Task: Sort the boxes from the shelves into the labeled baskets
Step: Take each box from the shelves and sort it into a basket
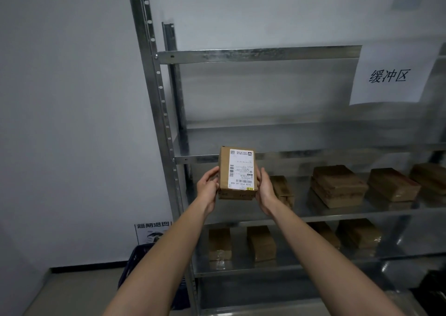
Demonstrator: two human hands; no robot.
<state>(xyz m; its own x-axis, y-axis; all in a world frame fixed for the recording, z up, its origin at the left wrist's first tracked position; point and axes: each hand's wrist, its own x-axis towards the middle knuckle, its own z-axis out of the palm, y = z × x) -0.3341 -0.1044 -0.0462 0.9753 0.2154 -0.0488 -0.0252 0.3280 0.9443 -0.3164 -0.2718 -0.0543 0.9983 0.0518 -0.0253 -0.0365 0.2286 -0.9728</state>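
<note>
box (236,173) mid-frame, held off shelf (337,213), label up. left hand (208,187) and right hand (265,189) clasp its sides, fingers curled. risks: label misread upside-down, wrong basket (135,265) lower left; side-squeeze slip.

Lost the fine print on the label (241,168) of the box (224,171) to its small size. Glimpsed only part of the blue basket (134,262), hidden behind the left forearm (171,250) along with the wall poster's (150,230) lower half. Caught the stacked boxes (337,185) in blur, the end box (432,178) cropped at the right edge. Could not identify the dark shape (432,289) at bottom right.
</note>
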